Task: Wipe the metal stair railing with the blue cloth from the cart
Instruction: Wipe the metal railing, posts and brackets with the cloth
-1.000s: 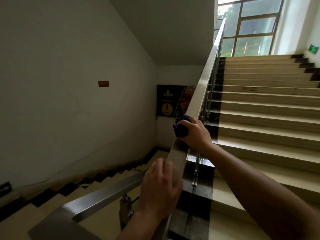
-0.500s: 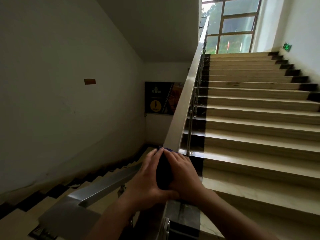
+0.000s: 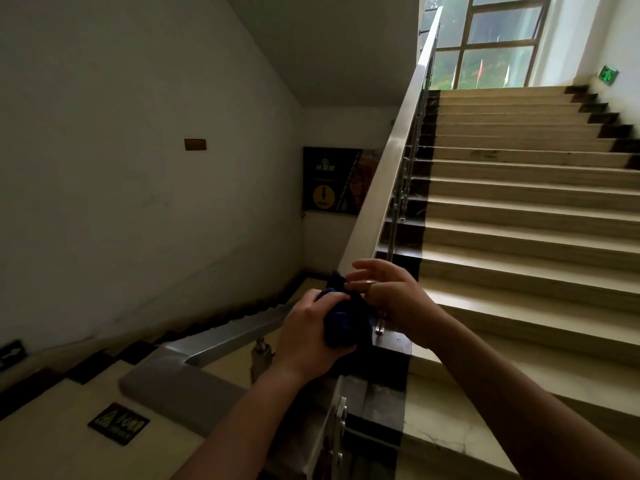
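The metal stair railing (image 3: pixel 391 168) climbs from the middle of the view to the upper right, and a lower section (image 3: pixel 221 341) drops to the left. My left hand (image 3: pixel 308 334) is shut on the bunched dark blue cloth (image 3: pixel 343 323), held at the railing's bend. My right hand (image 3: pixel 388 292) hovers just right of the cloth with its fingers spread, fingertips touching the cloth's top. The bend of the rail is hidden behind both hands and the cloth.
Beige steps (image 3: pixel 519 237) with dark edging rise on the right toward a window (image 3: pixel 498 43). A flight descends at lower left beside the white wall (image 3: pixel 138 168). A dark poster (image 3: pixel 329 181) hangs on the far wall. Thin metal balusters (image 3: pixel 398 209) stand under the rail.
My right hand slid the cloth down the rail to the bend. My left hand took hold of the cloth, and my right hand has opened and lifted off it.
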